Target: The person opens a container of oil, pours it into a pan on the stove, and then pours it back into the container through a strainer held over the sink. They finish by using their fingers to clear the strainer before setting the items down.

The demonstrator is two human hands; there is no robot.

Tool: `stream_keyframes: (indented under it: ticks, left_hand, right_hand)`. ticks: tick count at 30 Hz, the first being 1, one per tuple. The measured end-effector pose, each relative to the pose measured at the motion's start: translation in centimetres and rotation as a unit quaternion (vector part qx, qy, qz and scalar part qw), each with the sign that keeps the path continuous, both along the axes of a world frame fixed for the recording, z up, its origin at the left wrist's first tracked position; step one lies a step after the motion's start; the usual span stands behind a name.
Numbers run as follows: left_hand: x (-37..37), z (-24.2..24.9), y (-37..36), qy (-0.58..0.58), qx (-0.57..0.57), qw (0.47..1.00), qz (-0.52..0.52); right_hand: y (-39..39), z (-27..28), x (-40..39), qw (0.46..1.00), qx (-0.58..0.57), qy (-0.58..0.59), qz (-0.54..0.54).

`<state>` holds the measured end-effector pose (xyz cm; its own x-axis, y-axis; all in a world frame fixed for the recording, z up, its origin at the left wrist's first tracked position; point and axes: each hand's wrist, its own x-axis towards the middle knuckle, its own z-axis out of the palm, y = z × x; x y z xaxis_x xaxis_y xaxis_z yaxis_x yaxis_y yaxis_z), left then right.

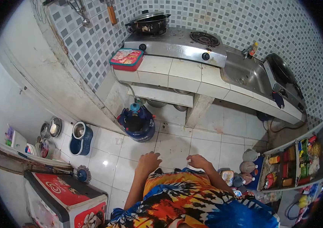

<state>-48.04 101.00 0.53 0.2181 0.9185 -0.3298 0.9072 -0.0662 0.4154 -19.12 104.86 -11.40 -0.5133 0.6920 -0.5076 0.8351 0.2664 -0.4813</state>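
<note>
My left hand (pixel 149 163) hangs in front of my body above the tiled floor, fingers loosely bent and apart, holding nothing. My right hand (pixel 199 162) is at about the same height, also bare, its fingers loosely bent and touching nothing. A blue gas cylinder (pixel 138 125) with a light-blue regulator (pixel 135 107) stands on the floor ahead, nearest to my left hand but apart from it. From the regulator a grey hose (pixel 122 82) runs up toward the stove (pixel 176 49). A black pot (pixel 150 26) with a tilted lid sits on the stove's left burner.
A red tub with a teal lid (pixel 126 59) rests on the white tiled counter (pixel 184 72). The steel sink (pixel 245 72) is at right, beside a second stove (pixel 283 81). A blue bucket (pixel 81 140) and a red freezer (pixel 63 193) stand left; shelves (pixel 294 163) with bottles stand right.
</note>
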Motion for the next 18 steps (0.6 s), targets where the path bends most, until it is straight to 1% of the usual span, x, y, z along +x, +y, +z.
stream_keyframes:
  ticks: [1,2,5,9,11,14,18]
  left_hand:
    - [0.0,-0.3,-0.1,0.004,-0.004,1.000,-0.005]
    - [-0.1,-0.6,-0.3,0.004,-0.007,1.000,-0.002]
    - [-0.6,-1.2,-0.8,-0.023,0.014,1.000,0.001]
    - [-1.4,-1.3,-1.1,-0.004,-0.004,1.000,0.001]
    - [-1.8,-1.1,-0.9,0.005,-0.007,1.000,-0.003]
    - [-2.2,-0.3,-0.7,0.021,-0.021,1.000,0.006]
    - [-2.7,0.0,-0.4,0.026,-0.020,0.999,0.026]
  right_hand:
    - [-0.2,-1.2,-0.1,1.000,-0.005,0.026,0.012]
    - [-0.5,-2.4,0.0,1.000,-0.008,0.027,0.014]
    - [-1.4,-3.6,-0.4,0.994,-0.042,0.082,0.055]
    - [-1.2,-3.8,-1.6,0.994,-0.073,0.053,0.064]
    - [-0.8,-3.9,-1.6,0.996,-0.047,0.038,0.072]
    - [-0.6,-4.0,-1.7,0.997,-0.045,0.034,0.052]
    - [-0.6,-3.3,-2.3,0.997,-0.050,0.013,0.061]
